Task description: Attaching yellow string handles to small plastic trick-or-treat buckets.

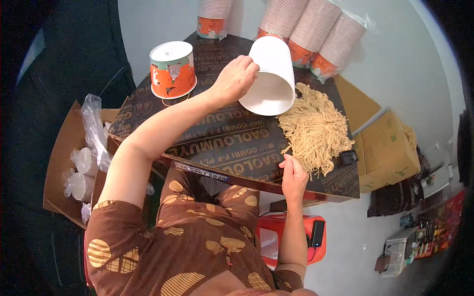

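Over tabletop [212, 140]; left hand [233, 79] grips white tub [276, 56]; mouth toward wearer [207, 246]; axis fore-aft; right hand [295, 178] at strands [316, 133], grip unclear

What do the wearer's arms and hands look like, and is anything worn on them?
Both the left hand and right hand are ungloved, with no watch visible at either wrist. The forearms are bare below brown short sleeves, printed with yellowish rounded patches, some striped.
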